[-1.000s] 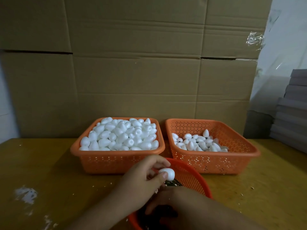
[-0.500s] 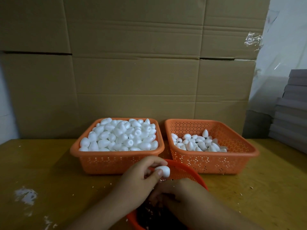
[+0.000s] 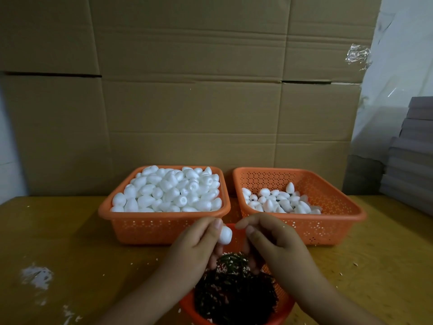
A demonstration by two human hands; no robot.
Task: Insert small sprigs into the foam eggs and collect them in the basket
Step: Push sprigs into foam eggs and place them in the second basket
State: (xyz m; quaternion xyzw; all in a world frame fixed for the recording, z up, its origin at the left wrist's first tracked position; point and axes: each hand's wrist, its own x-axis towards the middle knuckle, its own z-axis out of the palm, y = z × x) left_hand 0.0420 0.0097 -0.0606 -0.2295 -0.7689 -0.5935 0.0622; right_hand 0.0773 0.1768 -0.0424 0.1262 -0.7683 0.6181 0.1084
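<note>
My left hand pinches a white foam egg between thumb and fingers, above a round orange basket of dark green sprigs. My right hand is raised just right of the egg, with thumb and forefinger pinched together as if on a small sprig that is too small to make out. Behind the hands, the left orange basket is heaped with plain foam eggs. The right orange basket holds a smaller pile of eggs.
A wall of cardboard boxes stands right behind the baskets. Grey flat stacks rise at the right edge. White foam crumbs and small bits lie on the yellow table.
My right hand has come up out of the sprig basket to the egg's right side. My left hand has lifted the egg slightly and turned it towards the right hand.
</note>
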